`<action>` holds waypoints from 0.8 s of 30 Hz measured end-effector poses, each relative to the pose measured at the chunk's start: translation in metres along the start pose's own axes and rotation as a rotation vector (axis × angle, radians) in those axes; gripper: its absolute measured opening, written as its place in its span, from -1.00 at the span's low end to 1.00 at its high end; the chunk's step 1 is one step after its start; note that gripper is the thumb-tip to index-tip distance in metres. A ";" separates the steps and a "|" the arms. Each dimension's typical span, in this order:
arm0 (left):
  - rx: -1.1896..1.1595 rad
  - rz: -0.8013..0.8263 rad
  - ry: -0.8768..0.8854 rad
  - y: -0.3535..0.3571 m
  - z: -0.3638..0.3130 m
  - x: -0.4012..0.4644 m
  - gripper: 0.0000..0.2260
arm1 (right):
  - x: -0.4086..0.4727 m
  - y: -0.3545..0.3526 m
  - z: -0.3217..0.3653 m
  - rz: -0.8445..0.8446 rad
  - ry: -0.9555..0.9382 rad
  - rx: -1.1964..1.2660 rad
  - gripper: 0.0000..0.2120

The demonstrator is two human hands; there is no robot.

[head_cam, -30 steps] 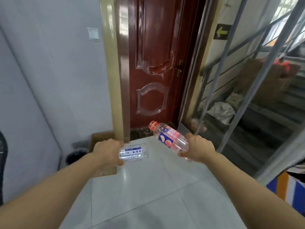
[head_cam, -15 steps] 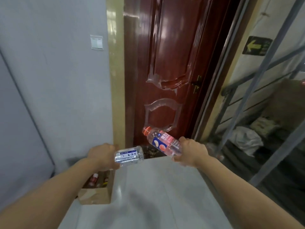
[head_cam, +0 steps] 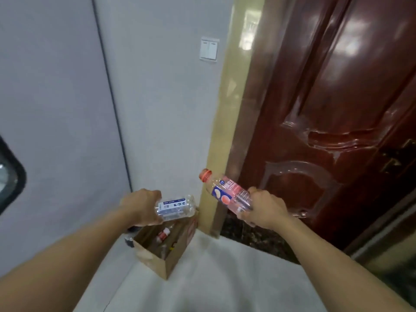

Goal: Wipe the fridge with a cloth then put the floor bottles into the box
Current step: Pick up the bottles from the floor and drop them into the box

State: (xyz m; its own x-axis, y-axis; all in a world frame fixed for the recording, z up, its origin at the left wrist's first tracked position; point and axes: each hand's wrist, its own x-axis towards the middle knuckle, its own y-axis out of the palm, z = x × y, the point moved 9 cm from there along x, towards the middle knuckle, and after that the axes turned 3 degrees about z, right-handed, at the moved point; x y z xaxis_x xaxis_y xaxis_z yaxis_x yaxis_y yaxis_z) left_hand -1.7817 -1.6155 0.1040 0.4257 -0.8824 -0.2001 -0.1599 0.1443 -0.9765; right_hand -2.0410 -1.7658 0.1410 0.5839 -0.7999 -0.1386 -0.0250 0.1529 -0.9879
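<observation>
**Two bottles held above the open box**

The cardboard box (head_cam: 162,255), earlier half hidden, now sits in full view beneath the left hand (head_cam: 144,206), on pale floor tiles (head_cam: 225,278) by a grey wall (head_cam: 157,109) and red door (head_cam: 326,109). Its fingers curl around a clear bottle (head_cam: 174,207) lying roughly level, base pointing right. The right hand (head_cam: 265,208) grips a pink bottle (head_cam: 227,194), cap tilted up-left.

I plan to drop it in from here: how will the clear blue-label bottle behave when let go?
The clear bottle looks empty, so probably light and bouncy. Its round body may roll among bottles already in the cardboard box. The left hand holds it over the opening.
</observation>
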 end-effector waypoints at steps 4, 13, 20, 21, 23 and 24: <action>-0.022 0.033 -0.157 0.012 0.012 0.005 -0.48 | 0.062 0.011 0.010 0.047 -0.157 -0.006 -0.44; -0.041 0.110 -0.453 0.036 0.075 0.029 -0.51 | 0.183 0.055 0.086 0.174 -0.403 -0.016 -0.51; -0.212 0.156 -0.572 0.081 0.133 0.102 -0.50 | 0.289 0.094 0.143 0.234 -0.511 -0.120 -0.50; -0.228 0.170 -0.582 0.088 0.138 0.111 -0.50 | 0.301 0.100 0.148 0.246 -0.523 -0.132 -0.50; -0.249 0.177 -0.607 0.101 0.148 0.126 -0.49 | 0.323 0.113 0.160 0.269 -0.557 -0.146 -0.50; -0.268 0.184 -0.620 0.107 0.152 0.132 -0.47 | 0.334 0.121 0.165 0.290 -0.570 -0.152 -0.50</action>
State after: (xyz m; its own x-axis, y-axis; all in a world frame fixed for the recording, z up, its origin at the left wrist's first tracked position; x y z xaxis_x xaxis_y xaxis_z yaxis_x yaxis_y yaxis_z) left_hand -1.6069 -1.6484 -0.0391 0.7878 -0.4243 -0.4466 -0.4582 0.0809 -0.8852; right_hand -1.7156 -1.9188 -0.0131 0.8737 -0.2992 -0.3835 -0.3361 0.1985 -0.9207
